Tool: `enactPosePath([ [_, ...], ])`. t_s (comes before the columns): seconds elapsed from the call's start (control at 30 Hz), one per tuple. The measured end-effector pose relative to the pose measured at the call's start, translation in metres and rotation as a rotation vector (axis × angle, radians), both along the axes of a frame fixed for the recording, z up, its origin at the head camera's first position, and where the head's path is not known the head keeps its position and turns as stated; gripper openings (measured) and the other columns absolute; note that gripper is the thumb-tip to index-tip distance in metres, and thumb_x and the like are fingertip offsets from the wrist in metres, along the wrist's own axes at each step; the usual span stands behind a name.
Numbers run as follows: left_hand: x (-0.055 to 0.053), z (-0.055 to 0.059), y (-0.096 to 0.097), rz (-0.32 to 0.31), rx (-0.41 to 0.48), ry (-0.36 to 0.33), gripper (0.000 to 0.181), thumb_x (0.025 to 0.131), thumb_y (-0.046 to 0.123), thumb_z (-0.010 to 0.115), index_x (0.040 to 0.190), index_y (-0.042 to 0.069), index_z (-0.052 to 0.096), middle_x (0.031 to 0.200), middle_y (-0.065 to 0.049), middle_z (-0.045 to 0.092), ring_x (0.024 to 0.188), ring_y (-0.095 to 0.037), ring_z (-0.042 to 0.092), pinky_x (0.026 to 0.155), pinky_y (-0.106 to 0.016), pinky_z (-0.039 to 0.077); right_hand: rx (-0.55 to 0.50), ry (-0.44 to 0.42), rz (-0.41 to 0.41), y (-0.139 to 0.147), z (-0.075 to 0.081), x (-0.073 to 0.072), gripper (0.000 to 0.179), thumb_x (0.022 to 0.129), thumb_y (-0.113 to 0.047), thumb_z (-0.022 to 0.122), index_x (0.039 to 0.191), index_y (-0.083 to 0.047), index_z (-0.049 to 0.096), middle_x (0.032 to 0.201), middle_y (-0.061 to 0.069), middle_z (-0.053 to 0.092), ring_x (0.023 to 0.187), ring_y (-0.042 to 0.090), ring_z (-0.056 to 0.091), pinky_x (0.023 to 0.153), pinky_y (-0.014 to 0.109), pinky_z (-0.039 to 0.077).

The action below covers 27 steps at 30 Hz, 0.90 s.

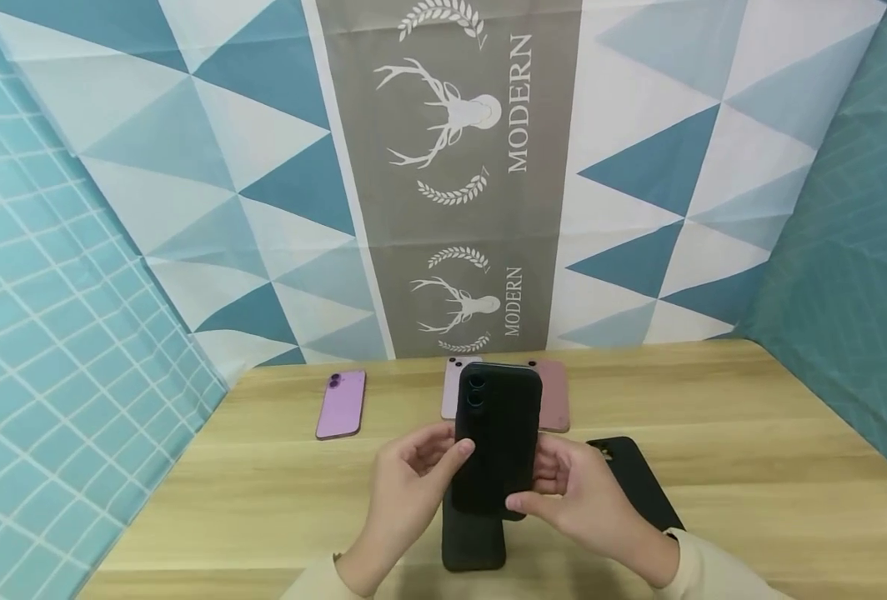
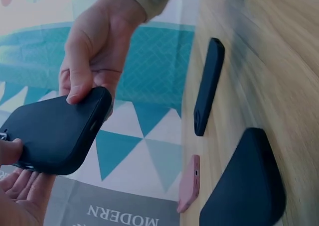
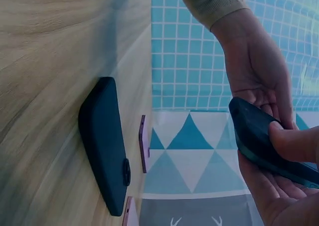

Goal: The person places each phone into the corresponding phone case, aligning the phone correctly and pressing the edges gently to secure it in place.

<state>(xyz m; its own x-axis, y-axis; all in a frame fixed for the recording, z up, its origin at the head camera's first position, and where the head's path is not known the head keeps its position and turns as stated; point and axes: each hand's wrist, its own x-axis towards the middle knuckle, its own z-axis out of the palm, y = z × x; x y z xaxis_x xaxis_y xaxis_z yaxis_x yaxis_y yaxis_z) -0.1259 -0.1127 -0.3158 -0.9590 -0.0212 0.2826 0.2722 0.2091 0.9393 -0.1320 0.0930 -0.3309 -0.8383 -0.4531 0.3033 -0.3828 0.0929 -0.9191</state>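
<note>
Black, the phone (image 1: 499,442) is up off the surface (image 1: 263,500), left hand (image 1: 413,471) and right hand (image 1: 578,492) both clamped on its sides; an even hold, light thumbs (image 1: 458,454) clear of the lenses (image 1: 476,397), should prevent slips.

you grip a black phone (image 2: 57,129) with your left hand (image 2: 22,196) and your right hand (image 2: 97,54). on the table (image 2: 284,56) lie a pink phone (image 2: 189,186), a near dark phone (image 2: 241,186) and a farther dark phone (image 2: 209,84).
</note>
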Motion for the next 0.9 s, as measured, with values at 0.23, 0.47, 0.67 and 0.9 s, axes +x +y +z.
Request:
enactPosePath([
  [0.23,-0.003,-0.009,-0.003,-0.314,-0.126,-0.105,0.030,0.085,0.018,0.073,0.110,0.002,0.068,0.101,-0.017,0.073,0.085,-0.002,0.069,0.078,-0.020,0.058,-0.007,0.052,-0.001,0.007,-0.004,-0.005,0.044,0.086,-0.007,0.069,0.124,0.009,0.055,0.108,0.025,0.070,0.088,0.000,0.069,0.073,0.023,0.059],
  [0.47,-0.006,-0.009,-0.003,-0.421,-0.186,-0.101,0.041,0.079,0.007,0.077,0.118,0.004,0.065,0.107,-0.017,0.072,0.089,-0.004,0.069,0.079,-0.020,0.057,-0.023,0.080,-0.040,0.010,0.001,-0.011,0.044,0.086,-0.011,0.071,0.123,0.008,0.056,0.108,0.025,0.070,0.091,0.002,0.070,0.075,0.023,0.059],
  [0.67,-0.003,-0.012,-0.004,-0.417,-0.185,-0.016,0.041,0.078,0.007,0.077,0.117,0.006,0.066,0.105,-0.016,0.073,0.089,-0.008,0.071,0.074,-0.021,0.059,0.016,0.162,-0.025,0.012,0.006,-0.012,0.039,0.087,-0.011,0.069,0.121,0.005,0.057,0.107,0.021,0.071,0.093,0.000,0.068,0.076,0.022,0.059],
  [0.9,-0.003,-0.017,0.000,-0.345,-0.274,0.063,0.033,0.078,0.005,0.077,0.110,0.008,0.069,0.095,-0.012,0.075,0.079,-0.008,0.071,0.067,-0.017,0.057,0.126,0.163,0.039,0.012,0.005,-0.009,0.030,0.093,-0.019,0.063,0.116,0.000,0.062,0.107,0.014,0.072,0.096,0.002,0.067,0.079,0.022,0.058],
])
